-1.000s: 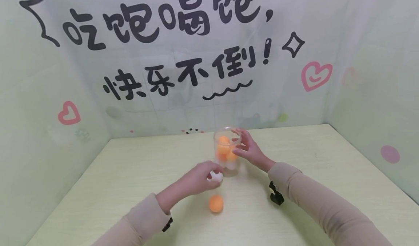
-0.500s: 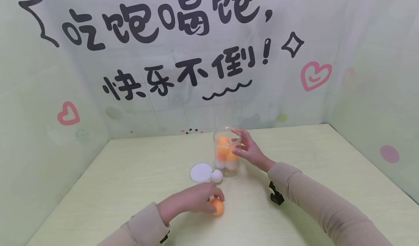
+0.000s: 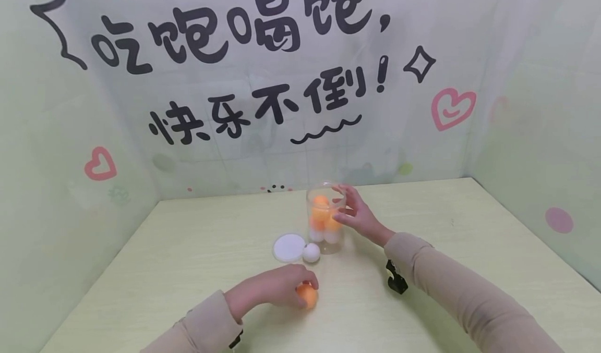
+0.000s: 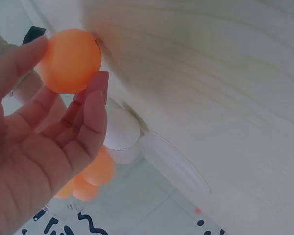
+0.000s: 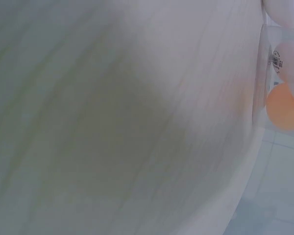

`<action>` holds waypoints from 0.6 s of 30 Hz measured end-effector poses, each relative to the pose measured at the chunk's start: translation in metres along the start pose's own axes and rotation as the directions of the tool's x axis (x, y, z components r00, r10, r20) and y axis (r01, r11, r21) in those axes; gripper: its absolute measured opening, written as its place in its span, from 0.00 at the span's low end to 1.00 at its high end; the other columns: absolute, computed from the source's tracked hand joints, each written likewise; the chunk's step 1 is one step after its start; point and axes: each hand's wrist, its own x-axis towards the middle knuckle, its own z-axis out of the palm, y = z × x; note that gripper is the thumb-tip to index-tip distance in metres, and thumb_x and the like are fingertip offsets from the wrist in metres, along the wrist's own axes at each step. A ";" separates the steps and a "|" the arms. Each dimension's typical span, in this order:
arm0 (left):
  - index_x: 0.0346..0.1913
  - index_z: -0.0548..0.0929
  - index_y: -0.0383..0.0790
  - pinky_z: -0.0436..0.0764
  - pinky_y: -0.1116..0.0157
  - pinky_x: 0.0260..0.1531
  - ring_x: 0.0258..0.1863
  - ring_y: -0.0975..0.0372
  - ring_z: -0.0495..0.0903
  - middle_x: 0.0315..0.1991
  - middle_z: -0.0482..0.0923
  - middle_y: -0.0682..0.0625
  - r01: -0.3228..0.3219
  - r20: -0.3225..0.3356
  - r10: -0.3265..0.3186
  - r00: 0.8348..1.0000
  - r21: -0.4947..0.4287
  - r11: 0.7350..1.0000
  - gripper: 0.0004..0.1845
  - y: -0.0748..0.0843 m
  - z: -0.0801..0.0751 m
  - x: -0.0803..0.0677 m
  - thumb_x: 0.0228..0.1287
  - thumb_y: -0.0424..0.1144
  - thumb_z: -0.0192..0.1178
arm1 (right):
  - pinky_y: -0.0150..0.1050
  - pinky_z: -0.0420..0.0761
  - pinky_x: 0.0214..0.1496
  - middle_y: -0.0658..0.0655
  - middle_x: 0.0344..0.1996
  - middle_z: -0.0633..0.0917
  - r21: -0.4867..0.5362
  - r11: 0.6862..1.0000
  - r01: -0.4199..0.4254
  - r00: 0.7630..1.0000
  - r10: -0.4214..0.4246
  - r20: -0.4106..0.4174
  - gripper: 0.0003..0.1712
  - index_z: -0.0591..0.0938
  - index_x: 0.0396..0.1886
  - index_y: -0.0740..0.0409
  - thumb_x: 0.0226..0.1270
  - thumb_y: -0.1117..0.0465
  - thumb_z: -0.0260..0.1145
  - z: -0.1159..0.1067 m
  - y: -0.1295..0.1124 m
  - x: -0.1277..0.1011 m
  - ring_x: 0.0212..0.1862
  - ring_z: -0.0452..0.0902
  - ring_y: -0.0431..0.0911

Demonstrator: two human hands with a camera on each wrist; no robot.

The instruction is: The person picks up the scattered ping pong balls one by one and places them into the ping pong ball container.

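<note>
My left hand (image 3: 286,284) pinches an orange ping-pong ball (image 3: 308,295) between thumb and fingers, low over the front middle of the table. In the left wrist view this ball (image 4: 71,61) sits at the thumb and fingertips. My right hand (image 3: 359,212) holds a clear jar (image 3: 326,247) from its right side, thumb in front and fingers up near the rim. The jar stands upright without a cover, with several orange and white balls inside. A white ball (image 3: 311,253) rests on the table in front of it. My right hand is out of sight in the right wrist view.
A round white lid (image 3: 288,247) lies flat on the table, right beside the loose white ball. The pale wooden table (image 3: 197,238) is bounded by a printed cloth wall (image 3: 225,165) at the back and similar walls on both sides.
My left hand has let go of the white ball by the lid, come nearer and taken hold of the orange ball, which shifts slightly left. My right hand stays at the jar.
</note>
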 end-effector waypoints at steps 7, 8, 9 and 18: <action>0.43 0.79 0.36 0.69 0.70 0.33 0.30 0.64 0.67 0.36 0.74 0.53 -0.020 -0.094 0.013 0.995 -0.069 0.997 0.16 -0.006 -0.012 -0.002 0.48 0.28 0.61 | 0.57 0.66 0.60 0.65 0.67 0.59 0.012 1.000 0.009 1.000 -0.009 0.004 0.38 0.55 0.65 0.61 0.58 0.72 0.62 0.000 0.002 0.000 0.62 0.60 0.66; 0.43 0.79 0.36 0.69 0.70 0.32 0.29 0.64 0.67 0.35 0.73 0.53 -0.025 -0.118 0.015 0.993 -0.077 0.997 0.16 -0.007 -0.015 -0.002 0.48 0.28 0.61 | 0.57 0.65 0.60 0.65 0.67 0.59 0.013 1.000 0.010 1.000 -0.010 0.005 0.38 0.55 0.65 0.61 0.58 0.73 0.62 0.000 0.002 0.001 0.62 0.60 0.66; 0.44 0.79 0.35 0.69 0.70 0.31 0.29 0.63 0.67 0.35 0.73 0.52 -0.022 -0.139 0.009 0.990 -0.090 0.996 0.15 -0.007 -0.017 -0.002 0.49 0.28 0.61 | 0.57 0.65 0.60 0.65 0.67 0.59 0.016 1.000 0.010 1.000 -0.011 0.006 0.38 0.55 0.65 0.61 0.58 0.72 0.62 0.000 0.002 0.001 0.62 0.60 0.67; 0.49 0.76 0.34 0.72 0.67 0.28 0.29 0.61 0.70 0.40 0.75 0.49 0.046 -0.323 -0.143 0.936 -0.289 0.956 0.18 -0.003 -0.039 0.002 0.54 0.30 0.59 | 0.57 0.65 0.60 0.65 0.67 0.59 0.007 1.000 0.001 1.000 -0.001 0.001 0.38 0.55 0.65 0.60 0.58 0.73 0.62 0.000 0.004 0.001 0.62 0.59 0.67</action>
